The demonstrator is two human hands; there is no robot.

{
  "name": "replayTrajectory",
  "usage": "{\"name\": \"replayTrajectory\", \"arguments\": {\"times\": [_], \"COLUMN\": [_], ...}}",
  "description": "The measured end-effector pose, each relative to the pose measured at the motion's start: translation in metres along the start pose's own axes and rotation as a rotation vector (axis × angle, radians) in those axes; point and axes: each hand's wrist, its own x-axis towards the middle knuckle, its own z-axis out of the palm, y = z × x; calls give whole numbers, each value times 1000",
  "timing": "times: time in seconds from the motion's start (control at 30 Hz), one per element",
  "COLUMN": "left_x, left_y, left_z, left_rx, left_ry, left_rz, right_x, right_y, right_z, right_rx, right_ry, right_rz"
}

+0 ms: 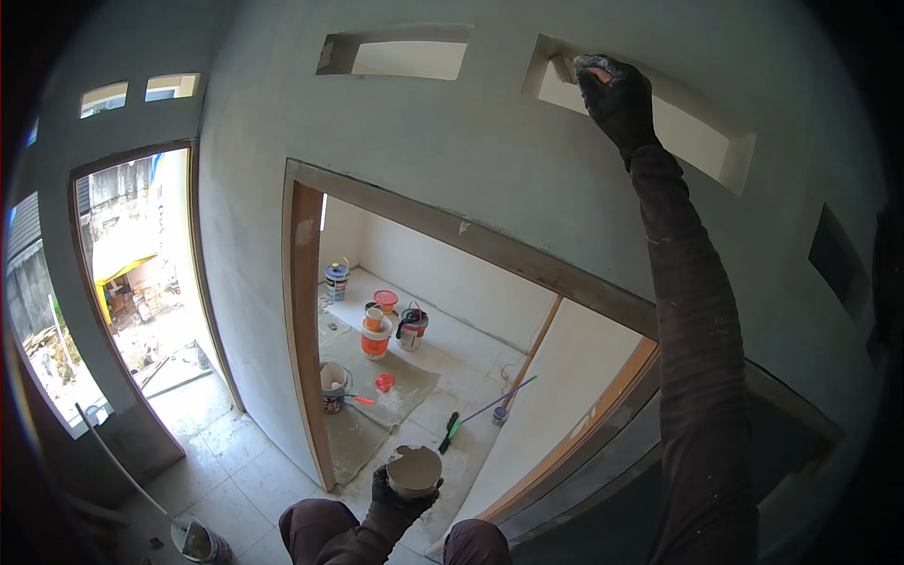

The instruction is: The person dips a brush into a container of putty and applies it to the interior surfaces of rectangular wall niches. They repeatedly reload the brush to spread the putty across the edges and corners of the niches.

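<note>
My left hand (407, 497), in a black glove, holds up a round bowl (414, 471) from below. Grey, paste-like material coats its inside and covers part of the rim. High on the right, my right hand (614, 89) reaches to the left end of a rectangular wall opening (687, 132). Its black glove is worn and smeared with pale material, and the fingers are closed. A small light-brown piece (562, 68) shows at the fingertips against the opening's inner edge; whether it is a tool in the hand cannot be made out.
Below is a doorway with a wooden frame (308, 330). Beyond it, an orange-and-white bucket (375, 341), a dark bucket (332, 386) and a green-handled broom (457, 428) stand or lie on the floor. A bucket (201, 541) is at lower left, near another doorway (141, 282) to outside.
</note>
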Motion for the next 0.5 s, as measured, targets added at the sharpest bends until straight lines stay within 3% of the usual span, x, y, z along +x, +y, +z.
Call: {"name": "replayTrajectory", "arguments": {"times": [0.13, 0.23, 0.33, 0.43, 0.5], "left_x": [-3, -6, -4, 0, -1], "left_y": [-1, -1, 0, 5, 6], "left_z": [3, 3, 1, -6, -8], "left_rx": [40, 61, 2, -54, -38], "left_ry": [-29, -47, -63, -85, -71], "left_rz": [10, 34, 31, 12, 7], "right_x": [4, 2, 1, 5, 7], "right_y": [8, 12, 10, 18, 17], "right_z": [14, 9, 7, 12, 7], "right_rx": [29, -62, -87, -52, 42], "right_ry": [18, -131, -74, 17, -147], "right_rz": [-90, -19, 26, -132, 75]}}
